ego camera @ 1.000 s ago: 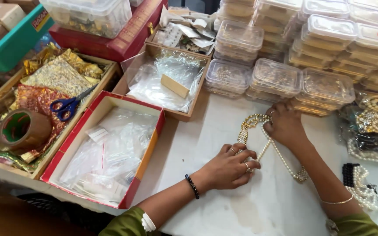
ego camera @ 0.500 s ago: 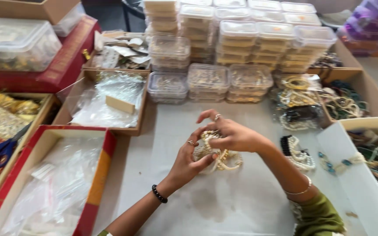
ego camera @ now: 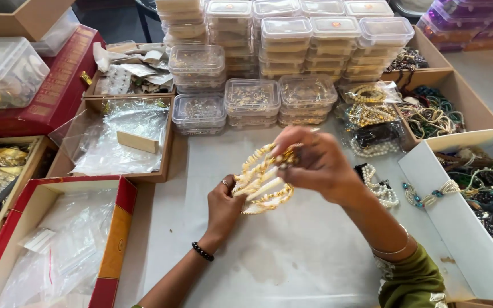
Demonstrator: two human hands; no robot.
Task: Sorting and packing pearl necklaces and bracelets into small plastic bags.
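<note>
— Above the white table top (ego camera: 292, 251), near its middle, what is being held?

— A pearl-and-gold necklace (ego camera: 262, 185), gathered into several loops and lifted clear of the surface. The left hand (ego camera: 223, 206) is closed around the lower left side of the bundle. The right hand (ego camera: 315, 162) pinches the upper right end; its motion blur hides the fingertips, so I'd say it probably grips the strands near a clasp, not more.

— And around it?

— Just beside the right wrist lies a beaded white bracelet (ego camera: 379, 191). Behind the hands stand stacks of clear lidded plastic boxes (ego camera: 252, 100). To the right is a white tray (ego camera: 457, 228) full of mixed bead jewellery; to the left a cardboard tray of clear plastic bags (ego camera: 118, 140), and nearer, a red-edged box (ego camera: 118, 228) with more bags.

— What could go wrong?

— The loops look loosely bunched. If either grip slackens, strands may slide, cross and knot. Pulling the hands apart while loops overlap could strain the thread and scatter pearls. A dangling loop might also snag the bracelet below.
</note>
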